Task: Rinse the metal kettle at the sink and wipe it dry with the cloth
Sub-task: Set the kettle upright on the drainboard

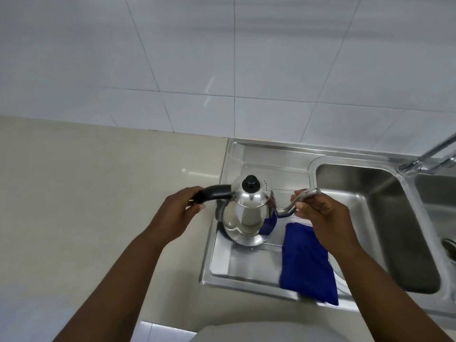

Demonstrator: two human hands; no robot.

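Observation:
A shiny metal kettle (244, 218) with a black lid knob and a black handle stands upright on the steel draining board (246, 267) left of the sink basin. My left hand (177, 213) grips the black handle. My right hand (320, 215) pinches the thin curved spout. A folded blue cloth (308, 265) lies on the draining board just right of the kettle, partly under my right forearm.
The steel sink basin (370, 218) lies to the right, with a chrome tap (429, 159) reaching over its far right corner. A beige countertop (98, 193) spreads to the left. White wall tiles rise behind.

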